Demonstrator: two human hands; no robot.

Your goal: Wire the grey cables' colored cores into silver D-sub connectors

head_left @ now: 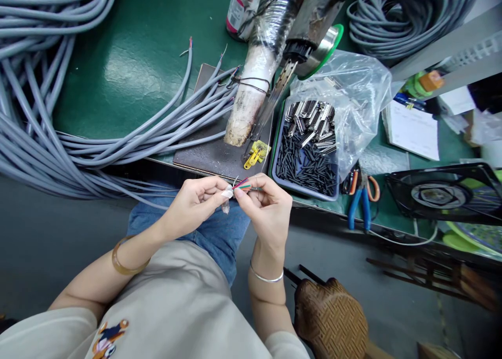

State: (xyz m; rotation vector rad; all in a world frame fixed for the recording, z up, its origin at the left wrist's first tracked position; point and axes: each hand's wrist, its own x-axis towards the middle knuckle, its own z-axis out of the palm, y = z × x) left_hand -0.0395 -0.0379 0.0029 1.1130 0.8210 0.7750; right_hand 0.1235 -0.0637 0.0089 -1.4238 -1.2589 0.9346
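My left hand [196, 202] pinches the stripped end of a grey cable, with a scrap of clear foil [226, 197] hanging from the fingertips. My right hand [266, 204] is closed on the cable's coloured inner wires [243, 184], red, green and blue, fanned out between the two hands. Both hands hover above my lap, just in front of the bench edge. The cable itself is mostly hidden by my left hand.
Thick bundles of grey cable [47, 139] cover the green bench at left. A taped soldering iron stand [254, 87], a yellow clip [254, 154], a blue tray of black sleeves and connectors [306, 160] in a plastic bag, blue pliers [363, 202] and a fan [443, 194] sit ahead.
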